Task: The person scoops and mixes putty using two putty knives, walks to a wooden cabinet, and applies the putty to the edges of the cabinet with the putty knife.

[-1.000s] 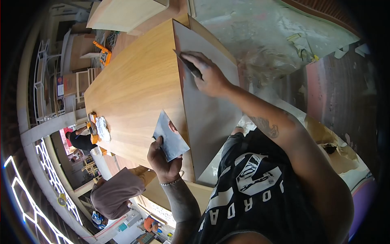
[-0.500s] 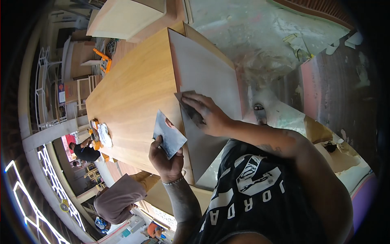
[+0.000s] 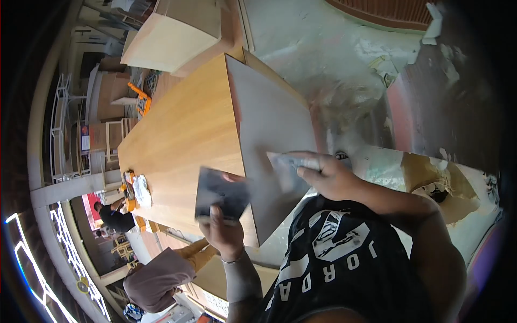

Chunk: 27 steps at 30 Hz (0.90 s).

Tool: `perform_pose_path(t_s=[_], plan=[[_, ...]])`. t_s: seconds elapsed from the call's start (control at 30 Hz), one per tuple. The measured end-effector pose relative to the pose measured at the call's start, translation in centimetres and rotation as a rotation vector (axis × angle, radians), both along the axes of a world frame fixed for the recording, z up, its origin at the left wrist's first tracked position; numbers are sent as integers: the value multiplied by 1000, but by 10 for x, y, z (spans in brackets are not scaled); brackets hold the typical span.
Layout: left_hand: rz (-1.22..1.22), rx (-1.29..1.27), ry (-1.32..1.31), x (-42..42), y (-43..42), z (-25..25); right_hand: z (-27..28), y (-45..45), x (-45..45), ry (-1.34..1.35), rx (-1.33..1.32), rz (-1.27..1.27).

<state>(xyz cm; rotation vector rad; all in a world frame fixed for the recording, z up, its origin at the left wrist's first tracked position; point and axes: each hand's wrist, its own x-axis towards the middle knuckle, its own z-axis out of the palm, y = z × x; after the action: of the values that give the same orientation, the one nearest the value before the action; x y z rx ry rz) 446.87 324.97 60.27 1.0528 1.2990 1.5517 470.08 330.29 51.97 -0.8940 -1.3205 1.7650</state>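
Note:
My left hand [image 3: 223, 234] grips a thin square metal putty spreader [image 3: 222, 192], thumb on its face. A reddish smear shows near its upper right edge. My right hand [image 3: 331, 175] is closed on a second flat grey spreader [image 3: 291, 162], blurred by motion. It is in front of the grey end face [image 3: 272, 116] of a large wooden cabinet; whether it touches the face I cannot tell. The spreader in my left hand overlaps the bare wood side [image 3: 180, 129] in view. A reddish strip runs along the grey face's edge.
Another pale box-shaped piece [image 3: 172, 35] stands beyond. On the wood lie an orange tool [image 3: 128, 185] and a white bag [image 3: 141, 191]; an orange clamp-like thing [image 3: 141, 99] is farther back. A person in brown [image 3: 159, 280] bends nearby; another in black [image 3: 116, 218] is farther off.
My right hand has drawn its spreader away from the edge of the grey face, to the right and down. My left hand has moved slightly lower and turned its spreader.

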Motion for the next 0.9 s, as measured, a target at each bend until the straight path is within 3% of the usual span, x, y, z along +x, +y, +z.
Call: perform_pose_path(t_s=[0.03, 0.07, 0.1, 0.13, 0.17, 0.2, 0.27, 0.33, 0.37, 0.4, 0.47, 0.5, 0.53, 0.6, 0.67, 0.73, 0.8, 0.83, 0.87, 0.9], plan=[[-49, 137, 199, 7, -3, -2, 4, -8, -1, -6, 10, -10], [-153, 319, 630, -5, -7, -10, 7, -17, -4, 403, -549, -59], [-295, 469, 791, -9, -6, -12, 11, -24, -6, 816, -1101, -103], [-437, 623, 952, -7, -2, -6, 26, -29, -7, 816, -1083, -108], [-479, 586, 1104, -4, -8, -1, 50, -33, -7, 876, -1128, -93], [-461, 598, 1005, -5, -13, -6, 64, -39, -7, 930, -1173, -77], [-493, 626, 1117, -20, -20, 4, 36, -57, -5, 855, -1016, -163], [-600, 524, 1165, -35, -25, 13, 54, -62, 10, 992, -871, -245], [-713, 411, 1220, -40, -32, 14, 63, -62, 13, 1080, -703, -13], [-697, 417, 1210, -41, -48, 5, 72, -73, 10, 1062, -700, -6], [-238, -64, -104, -37, -85, -22, 88, -98, -2, 312, 147, -242], [-206, -118, -328, -24, -83, -7, 96, -105, -9, 191, 353, -128], [-207, -117, -346, -28, -88, -9, 93, -112, -15, -1, 729, -101], [-351, -531, -1025, -39, -99, -16, 83, -126, -30, -213, 1114, -95], [-404, -542, -1101, -37, -106, -21, 65, -145, -39, -244, 1054, -67], [-347, -571, -887, -32, -110, -10, 57, -164, -39, -275, 990, -42], [-307, -553, -791, -35, -116, -11, 51, -180, -32, -458, 860, -16], [-304, -530, -806, -45, -119, -17, 45, -181, -31, -502, 874, -83], [-303, -505, -820, -55, -122, -19, 40, -180, -18, -794, 1012, 41], [-350, -478, -763, -61, -122, -10, 37, -178, -12, -785, 992, 24]])
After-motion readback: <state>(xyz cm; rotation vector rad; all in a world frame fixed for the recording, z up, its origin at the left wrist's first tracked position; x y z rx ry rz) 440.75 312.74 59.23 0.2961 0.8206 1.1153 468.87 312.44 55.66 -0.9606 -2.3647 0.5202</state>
